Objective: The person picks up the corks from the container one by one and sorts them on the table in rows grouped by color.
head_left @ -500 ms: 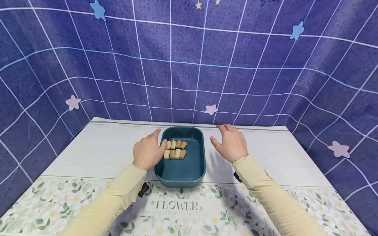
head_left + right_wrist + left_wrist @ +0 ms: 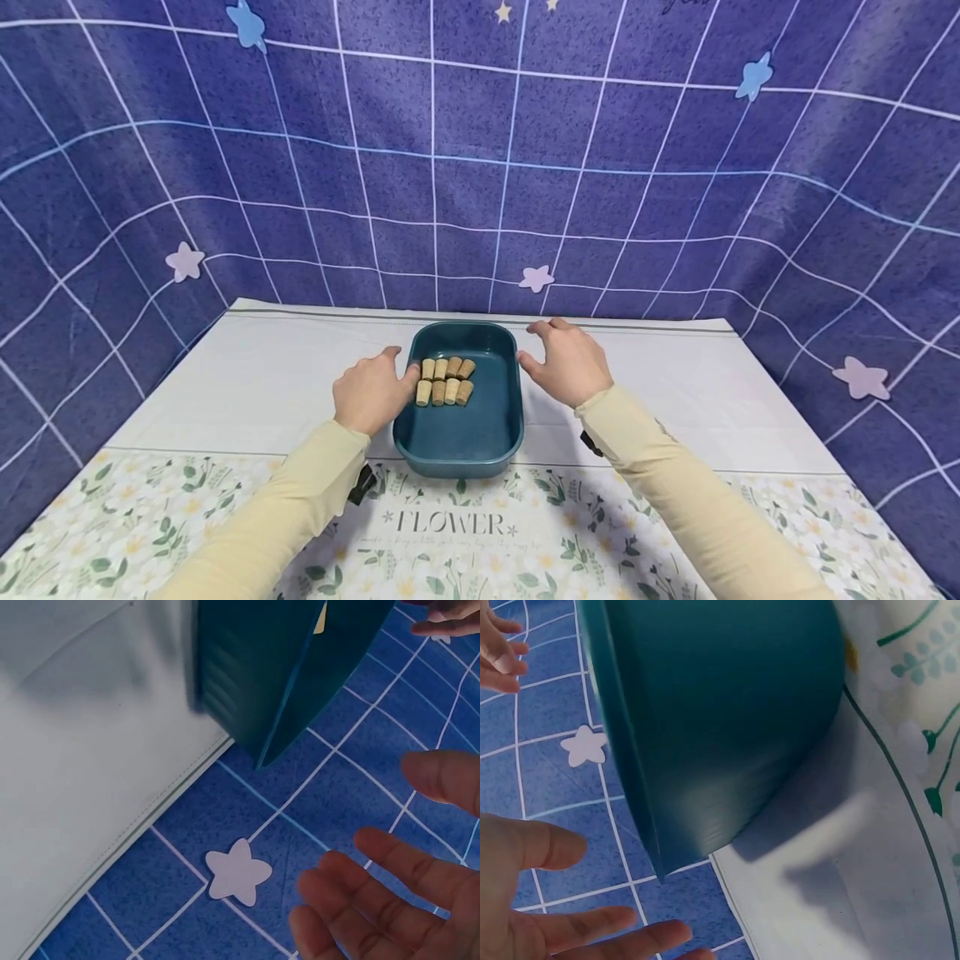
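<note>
Blue gridded curtain (image 2: 480, 196) behind a cloth-covered bench (image 2: 225, 392).
Teal tray (image 2: 461, 437) near the bench's back edge; left hand (image 2: 372, 392) and right hand (image 2: 572, 362), loosely spread and empty, flank it, the left masking some rim; eight corks (image 2: 452, 390) lie inside, in two rows along its left side.

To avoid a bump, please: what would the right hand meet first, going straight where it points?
Probably the blue backdrop; depth is unclear, so the thumb might brush the teal tray first.
</note>
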The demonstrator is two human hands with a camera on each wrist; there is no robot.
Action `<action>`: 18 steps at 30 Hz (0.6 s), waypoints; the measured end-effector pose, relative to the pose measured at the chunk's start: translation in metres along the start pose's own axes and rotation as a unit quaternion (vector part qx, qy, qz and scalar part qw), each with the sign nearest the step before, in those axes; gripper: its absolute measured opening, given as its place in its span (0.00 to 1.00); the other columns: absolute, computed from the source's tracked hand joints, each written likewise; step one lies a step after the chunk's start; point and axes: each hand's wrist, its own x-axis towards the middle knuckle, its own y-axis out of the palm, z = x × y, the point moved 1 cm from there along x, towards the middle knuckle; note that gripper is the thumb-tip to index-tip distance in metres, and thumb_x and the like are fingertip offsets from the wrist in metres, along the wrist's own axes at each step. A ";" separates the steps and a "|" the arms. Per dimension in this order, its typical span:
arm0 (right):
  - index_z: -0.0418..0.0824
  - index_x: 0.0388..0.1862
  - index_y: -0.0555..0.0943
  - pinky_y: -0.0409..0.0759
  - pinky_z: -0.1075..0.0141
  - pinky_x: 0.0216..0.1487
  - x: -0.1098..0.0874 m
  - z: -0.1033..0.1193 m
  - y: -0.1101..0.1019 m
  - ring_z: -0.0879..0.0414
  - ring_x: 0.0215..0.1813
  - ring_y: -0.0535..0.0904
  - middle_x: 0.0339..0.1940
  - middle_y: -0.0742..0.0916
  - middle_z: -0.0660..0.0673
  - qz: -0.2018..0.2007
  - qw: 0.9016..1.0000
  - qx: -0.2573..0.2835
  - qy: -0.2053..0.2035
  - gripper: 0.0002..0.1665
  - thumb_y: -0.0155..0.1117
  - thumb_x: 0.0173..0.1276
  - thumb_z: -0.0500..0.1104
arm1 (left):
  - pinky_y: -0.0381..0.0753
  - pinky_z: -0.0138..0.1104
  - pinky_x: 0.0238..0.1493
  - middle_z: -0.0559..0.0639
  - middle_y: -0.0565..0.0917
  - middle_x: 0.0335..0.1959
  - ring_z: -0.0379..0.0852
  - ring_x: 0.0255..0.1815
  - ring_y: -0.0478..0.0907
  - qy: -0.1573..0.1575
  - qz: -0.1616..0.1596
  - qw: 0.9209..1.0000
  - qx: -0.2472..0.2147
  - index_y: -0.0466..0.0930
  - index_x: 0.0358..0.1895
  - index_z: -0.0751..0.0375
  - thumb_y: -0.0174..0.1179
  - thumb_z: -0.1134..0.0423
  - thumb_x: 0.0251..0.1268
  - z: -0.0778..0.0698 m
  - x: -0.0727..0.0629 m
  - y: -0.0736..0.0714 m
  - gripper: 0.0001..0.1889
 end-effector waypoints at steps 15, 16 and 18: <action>0.38 0.60 0.84 0.83 0.48 0.47 0.010 0.021 0.005 0.41 0.48 0.85 0.54 0.86 0.36 0.077 0.997 0.010 -0.004 0.26 0.70 0.70 0.53 | 0.83 0.54 0.35 0.71 0.84 0.51 0.67 0.41 0.84 -0.021 0.072 0.997 0.007 0.78 0.66 0.68 0.53 0.48 0.75 0.006 0.000 0.009 0.28; 0.38 0.60 0.84 0.83 0.48 0.48 0.011 0.023 0.005 0.40 0.49 0.85 0.55 0.86 0.36 0.084 0.996 0.015 -0.003 0.27 0.70 0.70 0.53 | 0.83 0.54 0.36 0.70 0.84 0.51 0.67 0.42 0.84 -0.021 0.077 0.997 0.008 0.78 0.66 0.68 0.53 0.48 0.75 0.007 -0.001 0.009 0.28; 0.39 0.62 0.83 0.82 0.48 0.49 0.012 0.026 0.006 0.41 0.51 0.85 0.56 0.86 0.37 0.099 0.995 0.021 -0.002 0.27 0.69 0.70 0.53 | 0.83 0.54 0.38 0.70 0.84 0.53 0.67 0.44 0.84 -0.021 0.088 0.996 0.009 0.78 0.65 0.68 0.54 0.48 0.75 0.008 -0.002 0.011 0.28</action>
